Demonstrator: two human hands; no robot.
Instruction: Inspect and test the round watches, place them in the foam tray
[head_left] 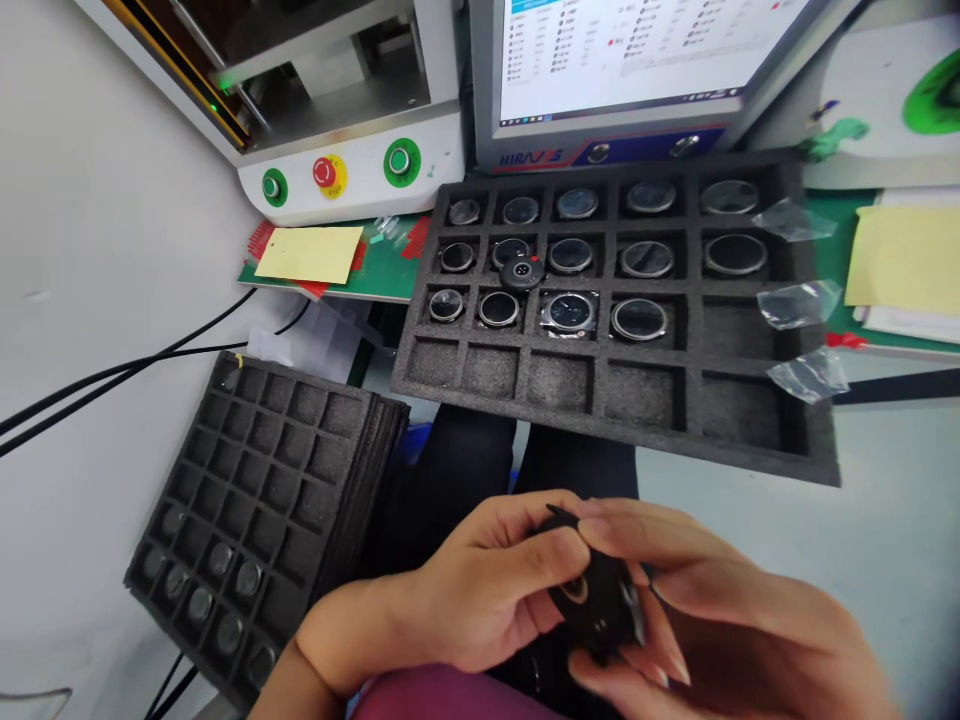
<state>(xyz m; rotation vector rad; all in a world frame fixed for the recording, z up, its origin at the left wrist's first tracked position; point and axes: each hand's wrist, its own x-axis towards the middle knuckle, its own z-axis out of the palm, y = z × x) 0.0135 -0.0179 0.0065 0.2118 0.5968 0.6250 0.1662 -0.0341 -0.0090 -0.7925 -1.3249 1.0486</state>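
Note:
Both my hands meet low in the view around a small black round part [592, 600]. My left hand [480, 590] curls its thumb and fingers over the part's left side. From the right, my right hand [720, 610] pinches it with fingers above and below. Just beyond them lies a black foam tray [577, 420] whose far pockets hold several round glass-faced discs [639, 318]. One loose black disc with a red dot [521, 270] rests on the tray's dividers.
A stack of black foam trays [255, 500] with several discs sits at the lower left. Behind stand a machine with green and red buttons [324, 172], a monitor [637, 50], yellow notes [309, 253], clear plastic bags [796, 302] and black cables [112, 375].

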